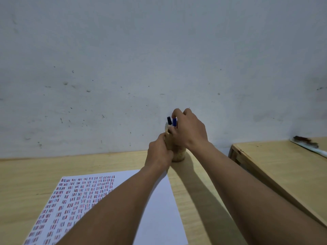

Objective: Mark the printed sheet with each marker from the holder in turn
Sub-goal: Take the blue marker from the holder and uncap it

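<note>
A tan cylindrical holder (pixel 179 155) stands at the back of the wooden table, near the wall. My left hand (pixel 159 152) wraps around its left side. Two markers stick up out of it: a dark blue one (pixel 169 120) and a brighter blue one (pixel 174 122). My right hand (pixel 190 129) is over the holder's top, its fingertips pinched on the brighter blue marker. The printed sheet (pixel 159 209) lies flat in front, its left half covered with rows of short red, blue and black strokes; my left forearm hides part of it.
The wooden table (pixel 26 183) runs up to a scuffed white wall (pixel 159 59). A second wooden table (pixel 283 165) stands to the right with a narrow gap between them, and a white and dark object (pixel 307 144) lies at its far edge.
</note>
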Motion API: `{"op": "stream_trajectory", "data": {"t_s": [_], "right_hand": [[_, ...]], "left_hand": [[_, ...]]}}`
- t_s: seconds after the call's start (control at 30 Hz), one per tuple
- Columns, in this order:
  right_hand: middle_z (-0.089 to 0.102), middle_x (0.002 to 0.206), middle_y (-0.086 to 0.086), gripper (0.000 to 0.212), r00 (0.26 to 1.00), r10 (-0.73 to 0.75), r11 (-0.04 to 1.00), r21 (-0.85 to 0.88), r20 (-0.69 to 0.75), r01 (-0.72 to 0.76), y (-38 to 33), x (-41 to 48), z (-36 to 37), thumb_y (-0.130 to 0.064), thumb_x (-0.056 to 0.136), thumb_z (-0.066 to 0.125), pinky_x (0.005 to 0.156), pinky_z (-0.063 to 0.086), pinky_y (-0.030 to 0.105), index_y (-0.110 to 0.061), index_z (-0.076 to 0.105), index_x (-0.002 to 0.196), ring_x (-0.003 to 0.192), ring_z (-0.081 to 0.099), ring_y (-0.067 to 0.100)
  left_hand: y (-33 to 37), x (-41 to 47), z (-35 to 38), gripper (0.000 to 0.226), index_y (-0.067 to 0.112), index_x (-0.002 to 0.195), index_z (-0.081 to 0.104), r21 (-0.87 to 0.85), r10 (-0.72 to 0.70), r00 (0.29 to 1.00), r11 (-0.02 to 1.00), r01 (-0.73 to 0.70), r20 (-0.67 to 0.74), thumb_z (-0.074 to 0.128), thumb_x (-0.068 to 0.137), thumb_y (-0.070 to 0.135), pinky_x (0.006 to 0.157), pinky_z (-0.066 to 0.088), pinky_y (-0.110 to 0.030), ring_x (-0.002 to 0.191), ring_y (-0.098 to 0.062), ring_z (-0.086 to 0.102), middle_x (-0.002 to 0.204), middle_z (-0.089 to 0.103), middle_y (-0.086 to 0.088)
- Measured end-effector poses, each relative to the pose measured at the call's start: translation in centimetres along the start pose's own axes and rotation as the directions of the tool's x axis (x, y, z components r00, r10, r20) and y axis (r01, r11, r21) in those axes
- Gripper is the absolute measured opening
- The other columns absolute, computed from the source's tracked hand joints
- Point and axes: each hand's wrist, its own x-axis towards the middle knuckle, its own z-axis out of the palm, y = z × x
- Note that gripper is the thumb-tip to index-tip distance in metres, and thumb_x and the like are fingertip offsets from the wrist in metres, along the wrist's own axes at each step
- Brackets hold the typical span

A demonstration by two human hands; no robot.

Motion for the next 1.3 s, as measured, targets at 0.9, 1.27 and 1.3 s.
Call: {"op": "stream_trajectory", "data": {"t_s": [0.9, 1.27, 1.3], "right_hand": [[0.059, 0.084, -0.007, 0.018, 0.965, 0.240, 0.811, 0.524, 0.110, -0.261, -1.2, 1.7, -5.8, -0.026, 0.099, 0.061, 0.068, 0.045, 0.028, -0.010, 0.062, 0.107, 0.073, 0.055, 0.007], [0.069, 0.089, 0.006, 0.015, 0.979, 0.164, 0.745, 0.635, 0.124, -0.205, -6.5, -3.0, -9.7, -0.026, 0.102, 0.054, 0.065, 0.062, 0.037, -0.015, 0.054, 0.112, 0.062, 0.074, 0.018], [0.070, 0.088, 0.005, 0.015, 0.980, 0.149, 0.759, 0.620, 0.131, -0.198, -6.9, -3.5, -9.7, -0.026, 0.100, 0.059, 0.068, 0.063, 0.037, -0.015, 0.058, 0.111, 0.064, 0.074, 0.019]], "left_hand": [[2.3, -1.7, -1.3, 0.055, 0.020, 0.136, 0.048, 0.067, -0.046, 0.998, 0.997, 0.044, 0.034, 0.055, 0.084, 0.005, 0.093, 0.055, -0.044, 0.111, -0.029, 0.062, 0.126, 0.066, -0.008], [5.4, -5.9, -8.9, 0.051, 0.016, 0.146, 0.050, -0.085, -0.017, 0.990, 0.996, 0.005, -0.142, 0.055, 0.097, 0.002, 0.080, 0.045, -0.017, 0.105, -0.017, 0.061, 0.132, 0.062, -0.009], [5.7, -6.5, -9.8, 0.047, 0.016, 0.142, 0.054, -0.086, -0.005, 0.986, 0.996, -0.009, -0.169, 0.050, 0.097, 0.002, 0.077, 0.044, -0.018, 0.100, -0.015, 0.061, 0.126, 0.065, -0.007]]}}
